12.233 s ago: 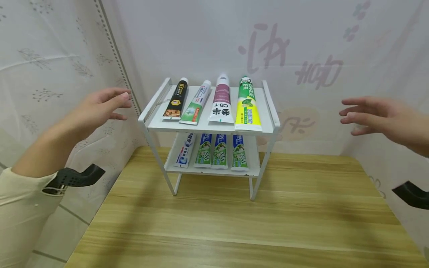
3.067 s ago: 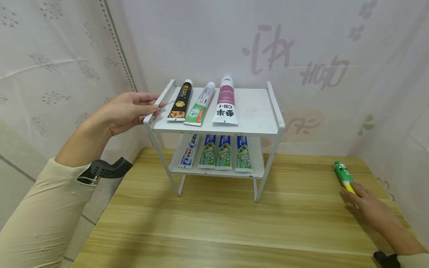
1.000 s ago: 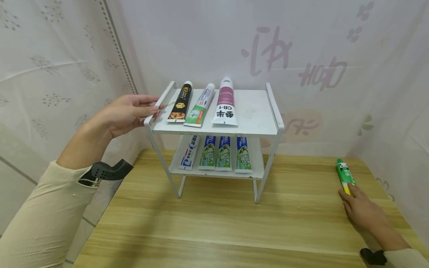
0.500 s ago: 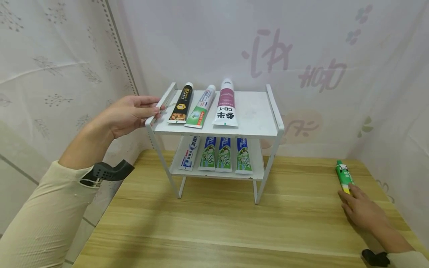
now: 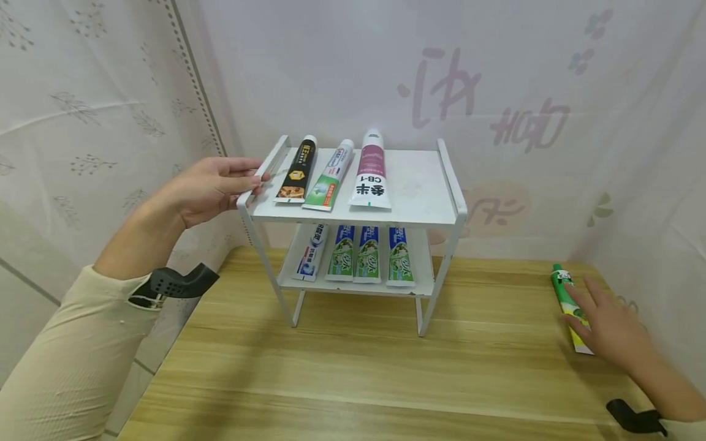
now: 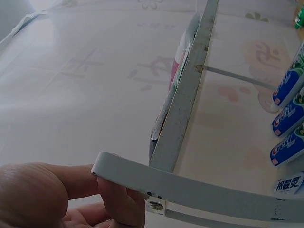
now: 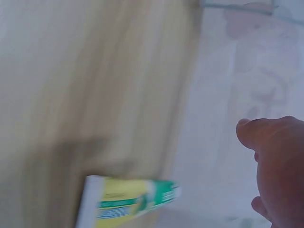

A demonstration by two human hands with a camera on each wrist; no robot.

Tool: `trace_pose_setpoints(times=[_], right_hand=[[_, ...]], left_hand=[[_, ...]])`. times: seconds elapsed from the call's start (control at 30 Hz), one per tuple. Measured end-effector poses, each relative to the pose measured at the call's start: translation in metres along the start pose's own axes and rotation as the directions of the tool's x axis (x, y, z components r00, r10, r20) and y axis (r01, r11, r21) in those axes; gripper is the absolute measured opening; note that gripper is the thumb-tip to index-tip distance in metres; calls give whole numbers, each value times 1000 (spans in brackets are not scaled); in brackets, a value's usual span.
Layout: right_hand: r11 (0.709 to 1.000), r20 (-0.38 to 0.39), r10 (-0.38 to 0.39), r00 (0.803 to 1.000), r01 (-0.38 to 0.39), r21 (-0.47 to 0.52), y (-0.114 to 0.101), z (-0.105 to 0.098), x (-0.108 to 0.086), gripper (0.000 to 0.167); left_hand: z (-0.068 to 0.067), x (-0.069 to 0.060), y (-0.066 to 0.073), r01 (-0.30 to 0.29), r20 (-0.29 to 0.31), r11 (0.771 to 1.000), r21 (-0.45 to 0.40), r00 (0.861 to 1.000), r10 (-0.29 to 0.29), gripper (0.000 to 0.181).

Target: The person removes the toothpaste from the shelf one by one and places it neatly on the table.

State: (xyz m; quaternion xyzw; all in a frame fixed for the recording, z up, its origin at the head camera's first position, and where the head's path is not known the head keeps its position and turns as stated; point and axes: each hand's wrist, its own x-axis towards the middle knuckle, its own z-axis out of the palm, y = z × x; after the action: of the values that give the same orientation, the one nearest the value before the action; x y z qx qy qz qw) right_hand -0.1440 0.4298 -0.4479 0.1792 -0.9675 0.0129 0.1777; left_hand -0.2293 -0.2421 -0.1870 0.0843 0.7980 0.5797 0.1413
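With thumb and fingers round the left side rail, my left hand (image 5: 206, 188) grips the white two-tier rack (image 5: 420, 184); the left wrist view shows the pinch up close. At the table's right end lies a green and yellow toothpaste tube (image 5: 562, 290), cap pointing away. My right hand (image 5: 613, 324) hovers just over it with fingers spread, covering part of it. In the right wrist view the toothpaste tube (image 7: 124, 199) lies apart from the right hand (image 7: 280, 156). The rack's top holds a black tube (image 5: 298, 169), a white-green tube (image 5: 330, 176) and a white-purple tube (image 5: 372, 169).
On the lower shelf lie a white-blue tube (image 5: 311, 253) and 3 blue-green tubes, one of them (image 5: 399, 257) set a little apart at the right. Beneath everything is a wooden table (image 5: 353, 380). Printed curtains (image 5: 331, 67) hang behind and to the left.
Over twelve seconds, the green-yellow tube went from the rack's top to the table, and my left hand took the rail. In the last half second my right hand let go of the tube and rose.
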Motion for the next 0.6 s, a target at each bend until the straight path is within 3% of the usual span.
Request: trace_pose_setpoints(times=[0.23,0.43,0.6], right_hand=[[998,-65,-56,996,57,10,-24,-37,20,73],[999,-57,-42,997,43,24,-43,-68,30,71],[997,-98,-64,993,68,38,-55,-93,38,71]], left_hand=[[0,-1,0,-1,-6,1000,11,1000,1,59],[-1,-2,0,-2,-3,1000,7,1000,2,59],[-1,-1,0,2,-3,1000,4,1000,-2,59]])
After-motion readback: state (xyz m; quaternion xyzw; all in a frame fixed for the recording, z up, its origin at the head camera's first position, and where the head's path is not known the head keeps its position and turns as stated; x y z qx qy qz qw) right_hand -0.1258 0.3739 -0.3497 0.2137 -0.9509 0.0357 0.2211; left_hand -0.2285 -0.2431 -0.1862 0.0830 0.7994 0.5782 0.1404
